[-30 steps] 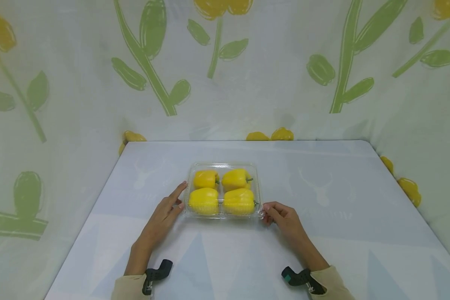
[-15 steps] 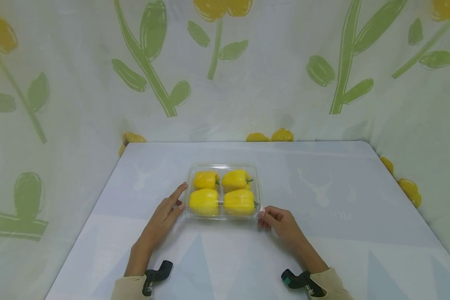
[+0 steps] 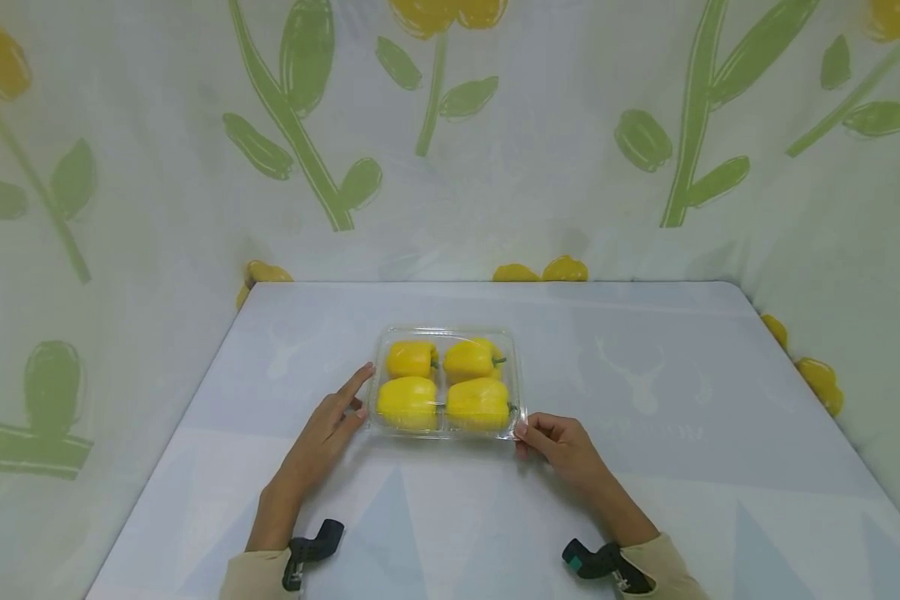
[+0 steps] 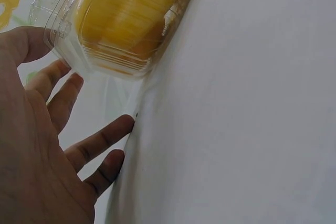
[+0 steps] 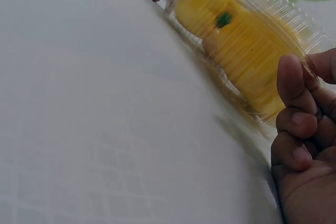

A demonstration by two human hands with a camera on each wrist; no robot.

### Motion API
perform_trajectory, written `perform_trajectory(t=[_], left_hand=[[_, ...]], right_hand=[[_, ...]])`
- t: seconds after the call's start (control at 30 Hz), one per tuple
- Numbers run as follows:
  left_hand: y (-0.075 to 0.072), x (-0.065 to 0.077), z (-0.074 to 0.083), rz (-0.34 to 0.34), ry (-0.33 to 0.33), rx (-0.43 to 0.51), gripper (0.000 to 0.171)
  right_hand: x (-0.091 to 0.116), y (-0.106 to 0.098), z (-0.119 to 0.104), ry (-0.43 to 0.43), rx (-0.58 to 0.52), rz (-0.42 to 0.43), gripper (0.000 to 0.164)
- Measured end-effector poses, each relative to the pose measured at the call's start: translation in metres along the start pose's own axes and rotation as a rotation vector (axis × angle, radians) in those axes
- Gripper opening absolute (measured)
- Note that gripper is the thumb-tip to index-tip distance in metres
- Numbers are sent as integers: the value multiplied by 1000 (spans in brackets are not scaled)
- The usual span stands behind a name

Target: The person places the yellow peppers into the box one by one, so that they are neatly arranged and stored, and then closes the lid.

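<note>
A clear plastic clamshell box (image 3: 441, 332), its lid down over several yellow bell peppers (image 3: 477, 403), sits on the table. My left hand (image 3: 322, 433) lies along its left side, thumb and index fingertips at the rim. The left wrist view shows the other fingers spread out below the box's edge. At the front right corner, my right hand (image 3: 566, 446) pinches the rim of the box between thumb and index finger. In the right wrist view its remaining fingers (image 5: 294, 153) are curled beneath, and a green stem (image 5: 223, 20) shows through the plastic.
The pale table (image 3: 682, 358) has faint deer and triangle prints. Behind and beside it hangs a curtain (image 3: 540, 167) with green stems and yellow flowers. Black camera mounts (image 3: 315, 546) are strapped at both wrists.
My right hand has slid slightly inward and toward me along the box's right front corner, its fingers now pinching the rim there. The left hand and the box stay in place.
</note>
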State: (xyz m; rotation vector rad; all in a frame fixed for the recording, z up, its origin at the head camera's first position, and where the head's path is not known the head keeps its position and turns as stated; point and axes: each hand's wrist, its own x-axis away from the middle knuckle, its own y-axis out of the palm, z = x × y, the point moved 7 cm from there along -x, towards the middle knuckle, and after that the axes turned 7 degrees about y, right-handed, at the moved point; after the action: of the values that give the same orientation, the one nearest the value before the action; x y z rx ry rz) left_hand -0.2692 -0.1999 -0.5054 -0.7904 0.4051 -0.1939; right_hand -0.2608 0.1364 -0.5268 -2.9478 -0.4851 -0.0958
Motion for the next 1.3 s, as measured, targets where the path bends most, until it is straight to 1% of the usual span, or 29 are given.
perform_trajectory(t=[0.2,0.4,0.63,0.73,0.93,1.0,1.1,1.2,1.3], left_hand=[[1,0,-1,3,14,11,55],[0,-1,-2,-6,6,15,55],[0,-1,-2,-6,8,12,55],[0,-1,-2,-9,1,5,56],[1,0,-2,-4,-12,3,56],[0,0,-2,1,-8,2,56],[0,0,-2,4,-3,1,56],[1,0,-2,3,-3,4,56],[1,0,-2,-2,-4,7,55]], right_hand=[[0,0,-1,5,-19,25,23],[0,0,2,53,-19,75,23],[0,1,5,104,-28,90,22],[0,0,6,113,-14,100,21],[0,-2,5,68,47,132,19],[1,-4,4,39,70,155,22],[2,-7,0,-16,129,197,38],[3,-9,-6,-97,222,244,58],[4,-10,-12,-182,299,275,70]])
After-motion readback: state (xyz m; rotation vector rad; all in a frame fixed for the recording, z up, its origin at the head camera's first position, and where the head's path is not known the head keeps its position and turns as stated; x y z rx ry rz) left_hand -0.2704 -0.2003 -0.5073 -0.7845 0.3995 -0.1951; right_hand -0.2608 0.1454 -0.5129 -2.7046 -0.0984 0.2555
